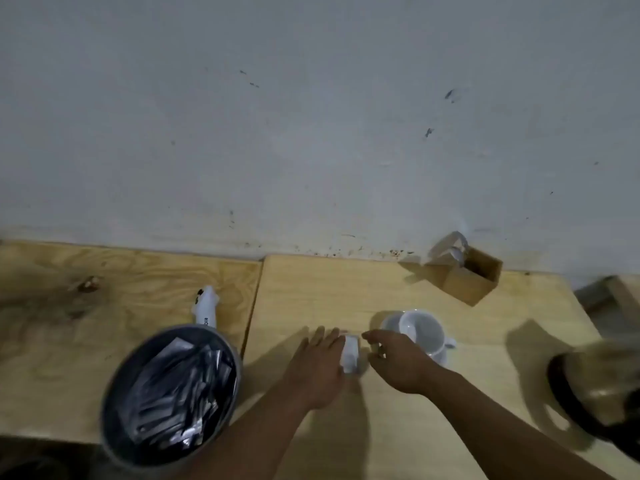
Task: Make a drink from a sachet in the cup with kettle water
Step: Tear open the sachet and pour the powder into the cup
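Observation:
A white cup with its handle to the right stands on the wooden table. Just left of it a small white sachet is held between my two hands. My left hand has its fingers stretched forward, its thumb side against the sachet. My right hand curls over the sachet's right edge, in front of the cup. The frame is blurred, so the exact grip is unclear. The kettle, dark and glassy, sits at the right edge, partly cut off.
A round grey bin holding several silvery empty sachets stands at the lower left. A white handheld device lies behind it. A small wooden box with sachets sits by the wall. A seam divides two table boards.

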